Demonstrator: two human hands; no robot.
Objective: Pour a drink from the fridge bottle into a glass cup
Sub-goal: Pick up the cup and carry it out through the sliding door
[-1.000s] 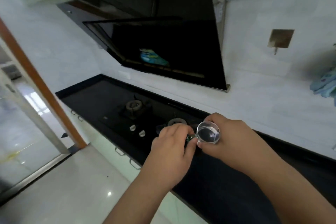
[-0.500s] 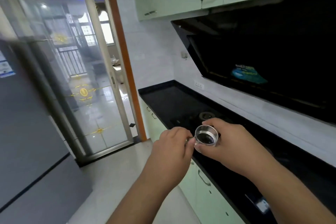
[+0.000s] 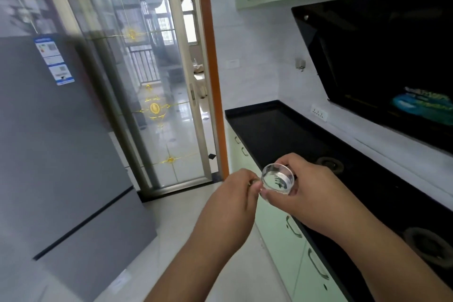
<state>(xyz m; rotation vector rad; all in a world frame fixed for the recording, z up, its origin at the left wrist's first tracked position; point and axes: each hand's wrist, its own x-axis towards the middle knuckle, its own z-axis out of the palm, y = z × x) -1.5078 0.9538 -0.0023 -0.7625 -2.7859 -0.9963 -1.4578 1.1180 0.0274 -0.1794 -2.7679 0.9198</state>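
head view: one glass cup point(image 3: 277, 177) is held up in front of the person, over the edge of the black bench point(image 3: 274, 130), mouth tilted toward the camera. the right hand point(image 3: 311, 189) wraps its fingers point(image 3: 269, 195) around the cup's body; the left hand point(image 3: 236, 191) has its fingers closed on a small handle at the cup's left side, though the handle itself is mostly hidden. whether the cup holds any liquid is hard to tell through the clear glass.

the grey fridge point(image 3: 56, 142) stands at left, both doors closed, so no bottle shows. a sticker label point(image 3: 54, 59) with blue borders and square codes sits near its top; the print is too blurred to read. the black range hood point(image 3: 382, 64) at right carries a blue-green sticker point(image 3: 421, 103), also unreadable. two burners point(image 3: 329, 164) show on the hob, the nearer one cut off by the frame edge. a white wall socket point(image 3: 318, 113) sits behind the bench. a glass sliding door point(image 3: 152, 76) with gold ornaments fills the middle.
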